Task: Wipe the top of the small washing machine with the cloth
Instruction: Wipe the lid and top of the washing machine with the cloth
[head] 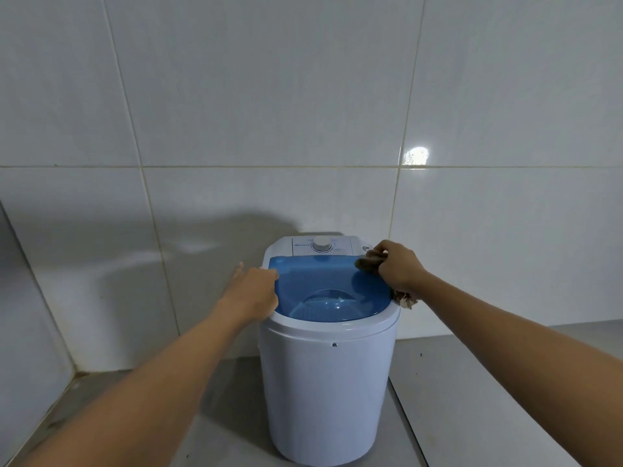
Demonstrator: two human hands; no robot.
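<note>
Small washing machine (328,382): white tub, blue lid (323,281), on grey floor (472,382) against tiled wall (303,112). Cloth (369,262): brown, bunched in closed right hand (399,267) on lid's far right corner. Left hand (256,291): open, flat on left rim, empty.

Right hand (399,268) presses cloth (367,262) on washing machine (328,382); left hand (254,291) steadies it.

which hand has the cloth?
The right hand, bunched around the brown cloth at the lid's back right corner. The left hand lies flat and empty on the washing machine's left rim.
</note>
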